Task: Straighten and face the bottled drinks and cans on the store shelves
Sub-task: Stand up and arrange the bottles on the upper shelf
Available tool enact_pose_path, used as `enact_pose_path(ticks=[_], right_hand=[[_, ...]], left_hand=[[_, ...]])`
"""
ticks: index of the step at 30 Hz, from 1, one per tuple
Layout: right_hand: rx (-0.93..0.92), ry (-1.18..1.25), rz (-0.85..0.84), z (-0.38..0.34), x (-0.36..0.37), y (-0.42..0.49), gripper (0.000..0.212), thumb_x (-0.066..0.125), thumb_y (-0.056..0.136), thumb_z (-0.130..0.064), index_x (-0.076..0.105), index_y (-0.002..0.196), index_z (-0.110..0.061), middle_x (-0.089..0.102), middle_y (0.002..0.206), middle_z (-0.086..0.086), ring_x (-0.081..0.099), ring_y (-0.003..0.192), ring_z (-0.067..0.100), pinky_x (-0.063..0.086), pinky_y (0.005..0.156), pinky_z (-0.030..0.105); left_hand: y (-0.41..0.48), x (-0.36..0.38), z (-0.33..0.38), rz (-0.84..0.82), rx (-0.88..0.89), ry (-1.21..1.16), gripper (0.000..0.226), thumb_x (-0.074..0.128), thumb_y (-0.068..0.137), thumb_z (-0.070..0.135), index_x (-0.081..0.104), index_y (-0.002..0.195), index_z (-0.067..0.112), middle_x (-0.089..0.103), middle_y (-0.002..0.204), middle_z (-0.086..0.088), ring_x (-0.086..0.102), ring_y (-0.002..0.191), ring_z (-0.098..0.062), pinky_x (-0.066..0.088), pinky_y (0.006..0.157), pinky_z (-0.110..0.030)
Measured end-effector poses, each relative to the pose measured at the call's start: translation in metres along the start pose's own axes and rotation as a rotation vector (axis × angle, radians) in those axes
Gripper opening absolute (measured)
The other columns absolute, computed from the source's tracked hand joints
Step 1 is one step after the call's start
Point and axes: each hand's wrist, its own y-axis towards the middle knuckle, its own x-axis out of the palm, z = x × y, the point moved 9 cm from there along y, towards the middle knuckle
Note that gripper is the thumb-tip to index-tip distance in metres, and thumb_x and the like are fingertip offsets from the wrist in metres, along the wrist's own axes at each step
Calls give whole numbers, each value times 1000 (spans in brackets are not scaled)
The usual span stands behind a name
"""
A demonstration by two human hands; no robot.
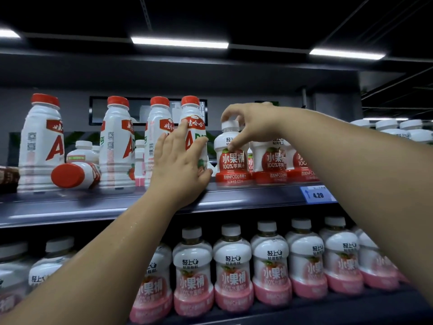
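Note:
On the upper shelf (140,202) stand tall white bottles with red caps. My left hand (180,165) is wrapped round the rightmost of these tall bottles (193,127), fingers and thumb curled on its body. Right of it stands a short white bottle with a red apple label (232,165); my right hand (248,123) grips its white cap and neck from above. One more red-capped bottle (75,174) lies on its side between two upright ones at the left.
More red apple-label bottles (271,165) stand in a row right of the held one. A blue price tag (317,194) reads 4.20 on the shelf edge. The lower shelf carries a row of pink-label bottles (232,270). White-capped bottles (398,130) show at far right.

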Motion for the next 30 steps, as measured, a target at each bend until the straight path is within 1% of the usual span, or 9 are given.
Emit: enact_pose_path(ticks=[3, 6, 8, 12, 17, 20, 23, 27, 30], right_hand=[[13, 43, 0, 5, 7, 0, 66, 78, 68, -61, 43, 124, -55, 56, 127, -7, 44, 125, 32, 38, 103, 46], [-12, 8, 42, 1, 7, -10, 65, 73, 81, -53, 41, 137, -45, 55, 136, 0, 33, 136, 31, 18, 115, 46], [-24, -14, 67, 3, 3, -20, 74, 71, 81, -57, 36, 144, -44, 50, 145, 0, 27, 142, 31, 10, 118, 47], [19, -14, 132, 31, -8, -44, 91, 74, 76, -62, 26, 151, -43, 36, 158, 0, 20, 147, 31, 13, 118, 50], [1, -104, 206, 66, -3, -57, 95, 70, 67, -74, 28, 147, -42, 46, 149, -2, 34, 139, 28, 16, 117, 55], [2, -129, 228, 83, 8, -63, 99, 66, 69, -76, 23, 151, -41, 38, 154, -2, 27, 143, 26, 10, 119, 57], [37, -138, 300, 98, 14, -75, 99, 59, 74, -78, 15, 154, -40, 18, 163, 3, 10, 150, 25, 0, 121, 52], [89, -93, 384, 117, 26, -95, 94, 54, 80, -76, 14, 156, -37, 9, 165, 6, 5, 151, 27, 3, 122, 48], [74, -97, 407, 126, 38, -111, 87, 53, 87, -68, 14, 157, -32, 4, 166, 7, 0, 152, 27, -5, 121, 45]], left_hand=[[0, 0, 0, 0, -2, 3, 67, 56, 86, 54, 31, 146, 35, -2, 163, -5, 4, 149, -27, -6, 121, -45], [0, -1, 2, -3, 0, 4, 67, 56, 86, 53, 31, 146, 35, -1, 163, -5, 4, 149, -28, -6, 121, -45], [-1, -1, 4, -9, -4, 4, 66, 56, 87, 51, 31, 146, 34, 1, 162, -7, 3, 148, -30, -3, 121, -47], [-3, -7, 12, 32, 33, 58, 63, 53, 86, 49, 36, 143, 30, 12, 160, -14, 7, 148, -34, 2, 119, -52], [-2, -7, 44, 35, 174, 168, 64, 52, 80, 49, 44, 137, 22, 39, 150, -16, 32, 139, -37, 11, 117, -57], [2, -5, 68, 4, 95, 116, 62, 50, 85, 55, 40, 140, 28, 38, 151, -9, 41, 135, -30, 7, 116, -55], [12, 1, 80, 11, -46, 75, 63, 49, 86, 60, 34, 142, 33, 33, 153, -5, 40, 135, -26, 7, 116, -53], [22, 14, 76, -44, -236, 85, 62, 40, 90, 62, 25, 143, 34, 33, 154, -14, 35, 140, -33, 4, 117, -59], [23, 20, 77, -76, -307, 100, 60, 40, 93, 61, 21, 143, 34, 45, 144, -14, 43, 134, -35, 1, 116, -60]])
